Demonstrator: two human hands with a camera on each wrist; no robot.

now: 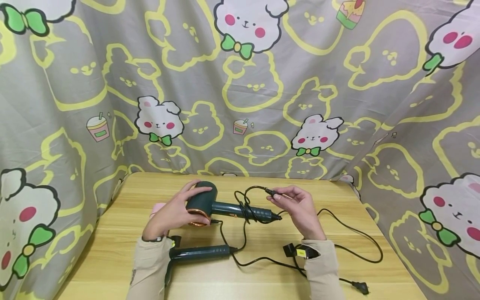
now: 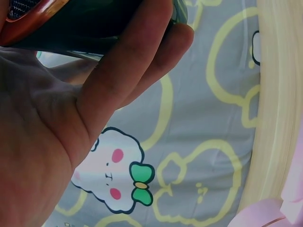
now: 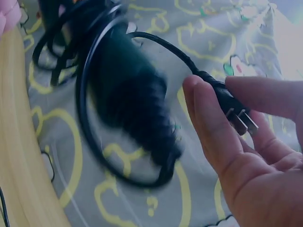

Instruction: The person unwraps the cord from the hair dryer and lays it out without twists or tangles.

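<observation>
A dark green hair dryer with a copper-coloured rim is held up over the table, its handle pointing right. My left hand grips it around the head, thumb at the rim and fingers over the top. The black cord is looped several times around the handle. At the cord's end, my right hand pinches the plug between thumb and fingers; two flat metal prongs show in the right wrist view. A second dark green hair dryer lies on the table below, its head partly hidden by the left sleeve.
The second dryer's cord runs right across the wooden table, passing under the right forearm. Another black plug lies near the front right. Something pink shows behind the left wrist. A patterned curtain surrounds the table's back and sides.
</observation>
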